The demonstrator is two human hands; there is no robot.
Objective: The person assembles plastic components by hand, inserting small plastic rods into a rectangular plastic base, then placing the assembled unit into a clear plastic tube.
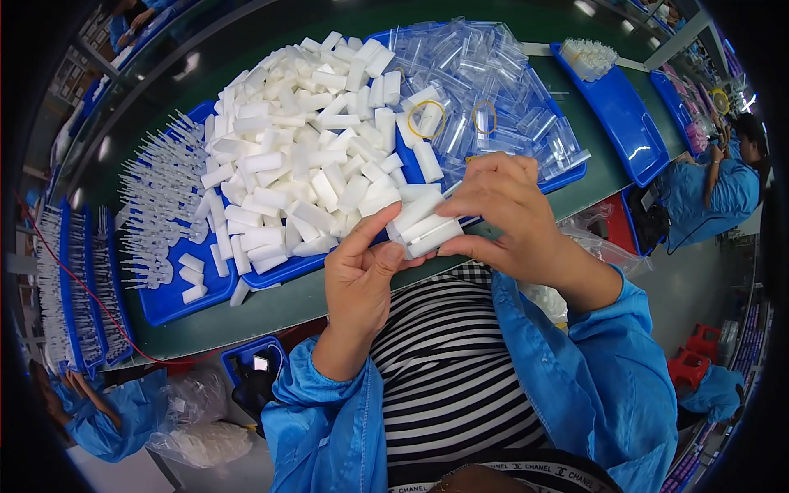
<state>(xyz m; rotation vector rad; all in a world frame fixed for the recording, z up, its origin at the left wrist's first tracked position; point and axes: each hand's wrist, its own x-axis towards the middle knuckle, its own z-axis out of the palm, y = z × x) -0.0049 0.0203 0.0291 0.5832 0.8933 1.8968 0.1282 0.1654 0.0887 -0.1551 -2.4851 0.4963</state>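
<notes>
Both hands over table's near edge. Small stack of white blocks (421, 223) pinched between them: left hand (359, 275) half-open, fingertips underneath; right hand (503, 215) curled closed over its top. Heaped blue tray (283, 269) just beyond.

At twelve o'clock a heap of clear plastic sleeves (493, 90) with two yellow rubber bands (426, 120); at two o'clock a blue plastic tray (629, 123) on the green worktop (246, 316).

A dark green workbench (271, 308) curves across the frame's middle, bearing blue trays (177, 300) at left and centre (heaped with white blocks (296, 156) and clear tubes (485, 90)), and another blue tray (629, 123) at upper right
</notes>
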